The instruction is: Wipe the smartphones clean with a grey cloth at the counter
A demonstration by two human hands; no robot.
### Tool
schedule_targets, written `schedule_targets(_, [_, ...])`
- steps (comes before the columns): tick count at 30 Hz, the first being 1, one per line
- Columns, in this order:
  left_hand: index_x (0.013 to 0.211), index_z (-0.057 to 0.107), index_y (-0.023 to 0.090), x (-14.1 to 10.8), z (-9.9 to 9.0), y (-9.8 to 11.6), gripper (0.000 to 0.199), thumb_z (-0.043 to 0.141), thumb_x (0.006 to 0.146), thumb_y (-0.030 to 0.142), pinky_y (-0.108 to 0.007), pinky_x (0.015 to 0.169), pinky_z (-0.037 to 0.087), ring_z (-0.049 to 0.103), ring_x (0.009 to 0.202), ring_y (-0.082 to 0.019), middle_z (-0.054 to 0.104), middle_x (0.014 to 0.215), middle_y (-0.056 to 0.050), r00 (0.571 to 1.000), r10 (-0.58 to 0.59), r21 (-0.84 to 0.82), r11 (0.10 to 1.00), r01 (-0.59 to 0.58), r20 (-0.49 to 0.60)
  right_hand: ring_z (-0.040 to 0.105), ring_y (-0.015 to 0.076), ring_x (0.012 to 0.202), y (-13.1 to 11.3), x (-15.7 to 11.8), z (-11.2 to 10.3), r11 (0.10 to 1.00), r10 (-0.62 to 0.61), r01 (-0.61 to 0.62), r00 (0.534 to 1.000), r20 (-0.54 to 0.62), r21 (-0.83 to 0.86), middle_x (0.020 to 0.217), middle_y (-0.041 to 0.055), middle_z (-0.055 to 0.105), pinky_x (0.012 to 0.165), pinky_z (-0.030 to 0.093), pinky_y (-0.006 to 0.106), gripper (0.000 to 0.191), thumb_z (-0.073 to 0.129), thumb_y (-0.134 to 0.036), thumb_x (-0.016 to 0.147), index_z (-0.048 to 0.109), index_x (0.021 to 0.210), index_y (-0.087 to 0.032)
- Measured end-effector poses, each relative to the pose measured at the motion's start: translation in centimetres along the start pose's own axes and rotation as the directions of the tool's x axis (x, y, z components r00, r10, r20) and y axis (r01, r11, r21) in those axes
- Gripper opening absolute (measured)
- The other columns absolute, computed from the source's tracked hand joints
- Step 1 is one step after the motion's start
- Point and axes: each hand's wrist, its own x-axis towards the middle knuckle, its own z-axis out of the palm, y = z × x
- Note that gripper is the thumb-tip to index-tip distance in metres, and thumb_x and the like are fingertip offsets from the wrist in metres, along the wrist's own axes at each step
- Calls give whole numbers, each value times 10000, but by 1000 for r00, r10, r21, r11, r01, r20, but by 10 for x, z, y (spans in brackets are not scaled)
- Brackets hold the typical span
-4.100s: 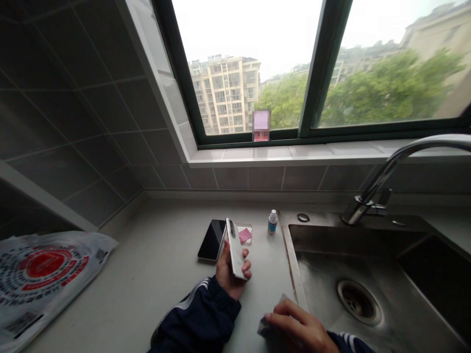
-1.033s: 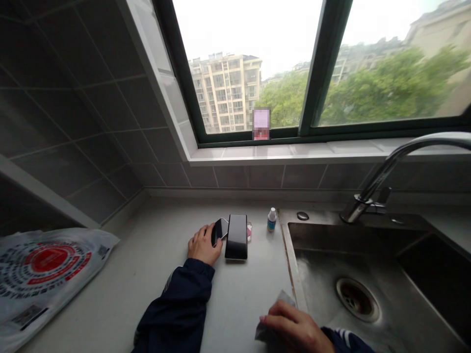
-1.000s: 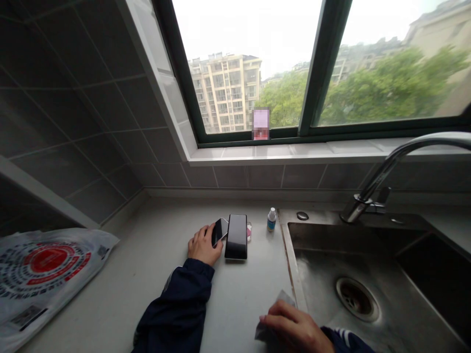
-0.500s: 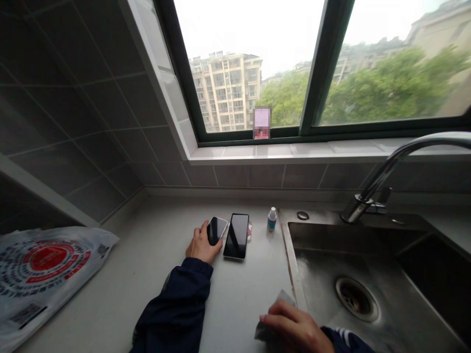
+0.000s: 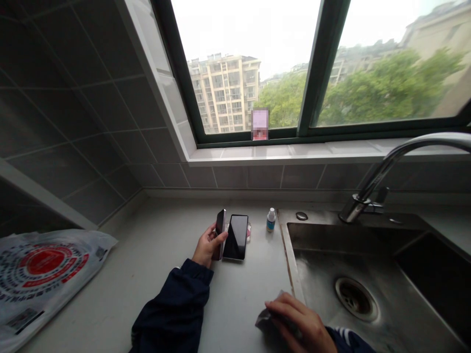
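My left hand (image 5: 206, 245) grips a smartphone (image 5: 221, 223) tilted up on its long edge, thumb on one side and fingers on the other. Just right of it, a second dark-screened phone (image 5: 237, 238) lies flat on the counter, with a small pinkish item (image 5: 249, 232) partly hidden beneath its right side. Close to the sink's front left edge, my right hand (image 5: 298, 318) is closed around a thin grey cloth (image 5: 264, 321), much of which the fingers cover. A small white-capped bottle (image 5: 271, 220) with a blue label stands upright beyond the phones.
On the right is a steel sink (image 5: 292, 264) with a drain (image 5: 356, 298) and a curved chrome faucet (image 5: 375, 176). A printed white plastic bag (image 5: 47, 274) lies at the left. Behind the counter (image 5: 147, 284) are a tiled wall and a window.
My left hand has turned its phone from nearly face-up to standing almost on edge. My right hand stays in about the same place, its fingers slightly shifted on the cloth.
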Motion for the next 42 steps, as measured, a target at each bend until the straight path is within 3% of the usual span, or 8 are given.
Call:
schedule_targets(3, [1212,473,225,-11,13,-1,798,822,561,528,-172,308,275,427,389,-48,515,701,80,974,-118,-66,989,133,192,647,158,828,-1,3,-3,998,32,-32,999,-5,54,940,63,622,719,522,240,304,460,-68,915,568,1135,-248])
schedule_targets(11, [1226,474,268,-45,44,-13,766,854,580,424,-150,311,358,561,460,-48,590,868,52,888,-223,-308,880,361,401,622,166,829,1,5,-9,995,77,-73,994,-72,66,884,45,616,746,496,263,149,477,-104,927,551,970,-227])
schedule_targets(17, [1287,456,261,-55,56,-29,590,722,763,300,-240,534,521,681,714,-146,660,1034,-26,870,-295,-385,807,448,396,631,176,813,2,9,-16,985,170,-160,973,-159,71,861,44,630,737,497,264,68,517,-182,940,573,932,-219])
schedule_targets(23, [1382,422,241,-62,60,-36,628,358,896,634,-511,843,502,644,1031,-292,542,1353,-181,707,-120,-518,597,613,697,634,169,752,0,14,-20,959,267,-249,953,-141,136,813,40,630,694,504,253,129,526,-271,951,599,873,-199])
schedule_targets(26, [1395,423,288,-66,63,-40,693,265,873,717,-550,892,455,635,1053,-302,486,1418,-180,676,-52,-527,583,618,735,636,171,747,2,14,-21,958,272,-253,951,-147,135,809,42,632,694,506,257,137,528,-280,947,605,879,-190])
schedule_targets(32, [1093,644,57,-65,71,-45,845,243,848,759,-395,679,515,659,784,-246,694,953,-165,729,-176,-466,665,584,662,634,167,731,3,13,-21,959,270,-250,949,-164,137,799,41,631,681,499,258,125,548,-280,933,610,878,-186])
schedule_targets(36, [1073,640,0,-60,70,-48,988,197,783,835,-388,666,503,661,698,-257,680,784,-171,679,-246,-316,742,591,692,628,165,714,2,14,-20,959,267,-246,949,-166,141,781,41,633,662,487,259,148,539,-290,935,612,858,-187])
schedule_targets(42, [1039,654,17,-57,71,-52,925,248,798,814,-383,627,522,645,682,-234,675,757,-150,796,-309,-381,750,540,520,633,155,715,4,16,-23,965,249,-228,950,-187,127,784,27,630,666,494,244,106,569,-267,915,616,864,-187])
